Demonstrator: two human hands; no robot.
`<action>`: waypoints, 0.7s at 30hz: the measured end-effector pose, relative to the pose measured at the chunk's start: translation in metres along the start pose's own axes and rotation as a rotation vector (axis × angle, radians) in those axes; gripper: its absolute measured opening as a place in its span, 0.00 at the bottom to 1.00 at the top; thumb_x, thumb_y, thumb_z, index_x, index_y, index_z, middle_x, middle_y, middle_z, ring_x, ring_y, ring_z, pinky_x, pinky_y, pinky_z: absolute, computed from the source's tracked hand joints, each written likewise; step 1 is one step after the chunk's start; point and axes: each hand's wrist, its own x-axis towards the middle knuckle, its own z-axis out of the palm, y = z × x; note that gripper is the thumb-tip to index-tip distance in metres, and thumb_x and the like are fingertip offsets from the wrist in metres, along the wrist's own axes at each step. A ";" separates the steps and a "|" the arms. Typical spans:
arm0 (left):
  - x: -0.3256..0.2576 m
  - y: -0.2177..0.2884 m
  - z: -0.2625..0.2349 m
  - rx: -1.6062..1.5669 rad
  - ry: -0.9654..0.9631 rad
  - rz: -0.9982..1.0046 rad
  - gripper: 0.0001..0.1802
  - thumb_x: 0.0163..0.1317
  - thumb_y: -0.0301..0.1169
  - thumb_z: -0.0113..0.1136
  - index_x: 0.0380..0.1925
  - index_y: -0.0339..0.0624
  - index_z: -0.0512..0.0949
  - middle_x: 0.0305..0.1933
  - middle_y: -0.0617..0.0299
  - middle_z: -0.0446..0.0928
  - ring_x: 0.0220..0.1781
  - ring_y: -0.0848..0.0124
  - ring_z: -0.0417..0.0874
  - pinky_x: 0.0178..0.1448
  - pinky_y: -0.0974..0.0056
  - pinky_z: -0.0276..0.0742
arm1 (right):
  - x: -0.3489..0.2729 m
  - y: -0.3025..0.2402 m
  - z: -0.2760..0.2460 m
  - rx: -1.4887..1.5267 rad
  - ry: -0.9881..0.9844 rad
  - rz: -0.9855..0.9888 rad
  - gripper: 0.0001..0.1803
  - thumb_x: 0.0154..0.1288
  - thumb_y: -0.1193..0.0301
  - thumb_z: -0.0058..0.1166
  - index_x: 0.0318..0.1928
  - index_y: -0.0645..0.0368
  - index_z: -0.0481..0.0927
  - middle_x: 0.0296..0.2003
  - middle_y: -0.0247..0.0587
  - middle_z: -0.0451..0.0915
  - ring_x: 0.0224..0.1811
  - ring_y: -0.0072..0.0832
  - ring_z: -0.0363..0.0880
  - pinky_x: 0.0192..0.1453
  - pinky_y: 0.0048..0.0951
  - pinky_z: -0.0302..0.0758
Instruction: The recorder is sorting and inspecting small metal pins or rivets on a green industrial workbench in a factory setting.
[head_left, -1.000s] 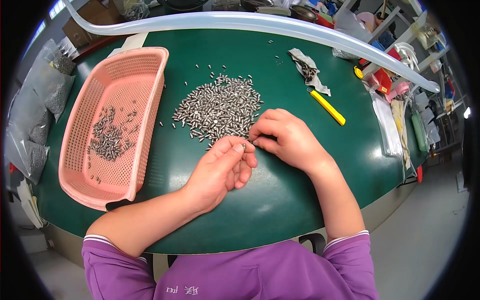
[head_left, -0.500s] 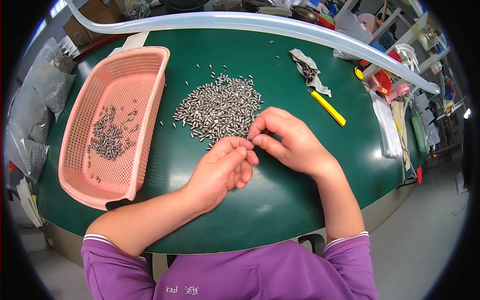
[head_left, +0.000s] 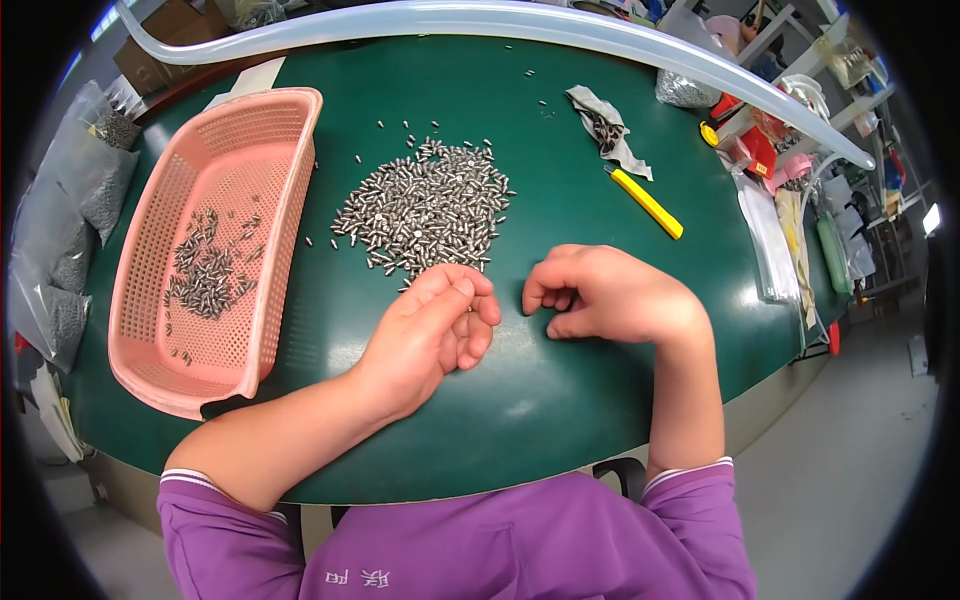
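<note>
A heap of small, shiny, bullet-shaped metal pins (head_left: 425, 200) lies on the green tabletop (head_left: 430, 440). At the heap's near edge is my left hand (head_left: 425, 330), turned partly palm up, its fingers curled and the thumb pressed to the index finger. Whatever it pinches or cups is too small and hidden to make out. My right hand (head_left: 610, 295) hovers to the right of the heap, apart from the left. Its fingers are bent, with a gap between thumb and index finger and nothing visible there. More such pins lie in the pink plastic basket (head_left: 282, 230) at left.
A yellow utility knife (head_left: 645, 203) and a crumpled grey wrapping (head_left: 608, 130) with dark pieces lie at the far right. A pale translucent tube (head_left: 430, 20) arches along the back. Clear bags of small metal parts (head_left: 75, 245) stand left of the basket; cluttered shelves (head_left: 800, 110) are at right.
My right hand has drawn away from the left, to the right and slightly nearer me. The left hand stays curled by the heap. The whole view has shifted slightly.
</note>
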 end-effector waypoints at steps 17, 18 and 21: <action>0.000 0.000 0.001 -0.001 -0.022 -0.011 0.08 0.69 0.34 0.41 0.40 0.43 0.67 0.33 0.61 0.71 0.25 0.76 0.68 0.24 0.75 0.62 | -0.005 -0.009 0.009 -0.190 0.137 0.001 0.11 0.46 0.79 0.59 0.33 0.61 0.76 0.30 0.40 0.75 0.31 0.32 0.77 0.36 0.29 0.74; 0.000 0.000 0.002 -0.005 -0.014 -0.006 0.08 0.69 0.33 0.41 0.40 0.43 0.68 0.32 0.60 0.71 0.24 0.76 0.67 0.25 0.74 0.61 | -0.004 -0.009 0.009 -0.236 0.145 -0.014 0.10 0.46 0.80 0.59 0.32 0.61 0.76 0.29 0.41 0.75 0.31 0.33 0.77 0.36 0.30 0.74; 0.001 0.000 0.001 -0.006 -0.021 -0.014 0.08 0.69 0.33 0.41 0.40 0.43 0.68 0.32 0.61 0.71 0.24 0.76 0.67 0.25 0.74 0.61 | -0.004 -0.006 0.011 -0.178 0.215 -0.058 0.09 0.46 0.80 0.58 0.32 0.61 0.76 0.28 0.43 0.74 0.32 0.35 0.77 0.37 0.31 0.74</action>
